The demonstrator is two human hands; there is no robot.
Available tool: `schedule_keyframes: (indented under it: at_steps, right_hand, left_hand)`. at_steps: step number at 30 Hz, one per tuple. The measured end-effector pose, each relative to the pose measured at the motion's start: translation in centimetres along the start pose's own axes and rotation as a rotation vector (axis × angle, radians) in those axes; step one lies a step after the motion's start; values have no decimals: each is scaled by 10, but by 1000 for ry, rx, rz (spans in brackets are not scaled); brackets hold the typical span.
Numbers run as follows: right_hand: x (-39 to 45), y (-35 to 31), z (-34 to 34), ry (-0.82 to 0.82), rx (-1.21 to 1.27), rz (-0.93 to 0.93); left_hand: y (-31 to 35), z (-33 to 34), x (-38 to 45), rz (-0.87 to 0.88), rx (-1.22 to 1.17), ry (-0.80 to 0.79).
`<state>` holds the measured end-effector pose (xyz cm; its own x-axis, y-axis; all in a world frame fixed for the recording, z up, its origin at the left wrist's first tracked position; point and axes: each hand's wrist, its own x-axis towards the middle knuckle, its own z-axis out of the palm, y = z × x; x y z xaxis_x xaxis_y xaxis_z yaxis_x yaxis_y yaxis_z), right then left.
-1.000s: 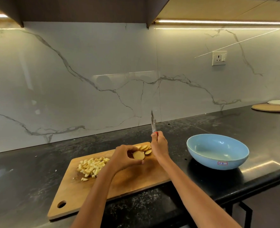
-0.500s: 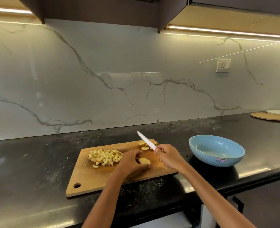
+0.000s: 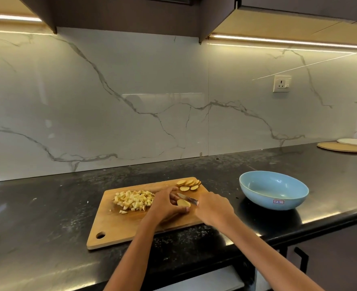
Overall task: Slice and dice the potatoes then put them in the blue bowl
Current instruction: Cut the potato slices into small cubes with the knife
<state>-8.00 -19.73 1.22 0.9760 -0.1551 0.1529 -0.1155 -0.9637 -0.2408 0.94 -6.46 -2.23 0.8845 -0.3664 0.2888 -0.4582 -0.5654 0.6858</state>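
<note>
Change: knife point(image 3: 187, 199) has dropped from its raised tilt half a second ago and now lies low, blade over the potato slice point(image 3: 183, 203).
Right hand point(image 3: 214, 208): fingers curled round the knife handle, tip pointing left and away.
Left hand point(image 3: 166, 203): fingertips pinch the slice flat on the cutting board point(image 3: 118, 229).
Potatoes: diced heap point(image 3: 134, 200) just left of the left hand; uncut slices point(image 3: 189, 184) fanned at the board's far right corner.
Handling: slices look firm, light and probably wet and slippery; best pinned from above, fingertips tucked back from the blade.
Blue bowl point(image 3: 273, 190): on the worktop point(image 3: 37, 217), right of the board, holding no potato yet.
</note>
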Motion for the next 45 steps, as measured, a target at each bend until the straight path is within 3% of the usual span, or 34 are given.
schedule_keyframes:
  at_steps: [12,23,31,35,39,45]
  right_hand:
    - [6,-14,1,-169,14,10]
    - [-18,8,-12,-274,-33,-9]
    - [-31,26,-67,-435,-126,14]
    - [-20,18,-74,-332,-102,9]
    - [-11,5,-36,-210,-16,10]
    - [-10,2,-6,-176,87,61]
  left_hand:
    - [-2,0,5,6,36,-33]
    - [13,-5,15,40,279,-325]
    - [9,-6,13,58,200,-305]
    - [4,-3,4,70,205,-230]
    - [0,-1,-3,20,116,-142]
    - [-1,-3,-7,-1,9,-38]
